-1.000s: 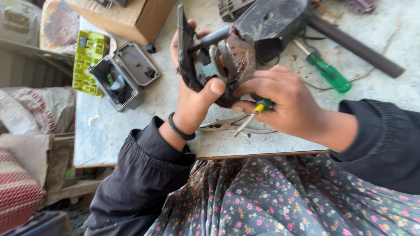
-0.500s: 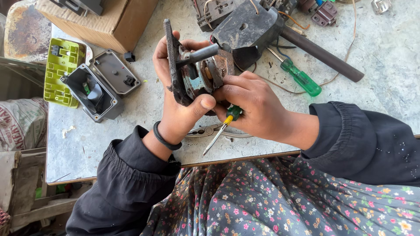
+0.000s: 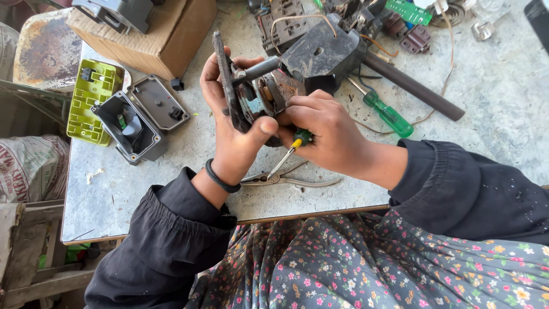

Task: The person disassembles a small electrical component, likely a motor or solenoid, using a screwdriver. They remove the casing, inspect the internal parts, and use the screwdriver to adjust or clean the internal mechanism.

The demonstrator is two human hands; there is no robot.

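Observation:
My left hand (image 3: 231, 131) grips a rusty small motor assembly (image 3: 257, 94) with a dark flat plate on its left side and a metal shaft sticking out, held above the table. My right hand (image 3: 323, 129) wraps around the motor's right side and also clasps a small screwdriver (image 3: 289, 153) with a green and yellow handle, its thin blade pointing down-left. A black band circles my left wrist. Both sleeves are black.
Metal tweezers or pliers (image 3: 297, 180) lie on the grey table (image 3: 492, 114) under my hands. A green screwdriver (image 3: 389, 114), a dark rod (image 3: 417, 88) and a black housing (image 3: 323, 51) lie behind. An open grey box (image 3: 134, 123), a lime plastic part (image 3: 91, 97) and a cardboard box (image 3: 154, 37) are left.
The view has shifted, so hands and table sit slightly differently in frame. Both hands keep their hold on the motor and the small screwdriver; no clear change in grip.

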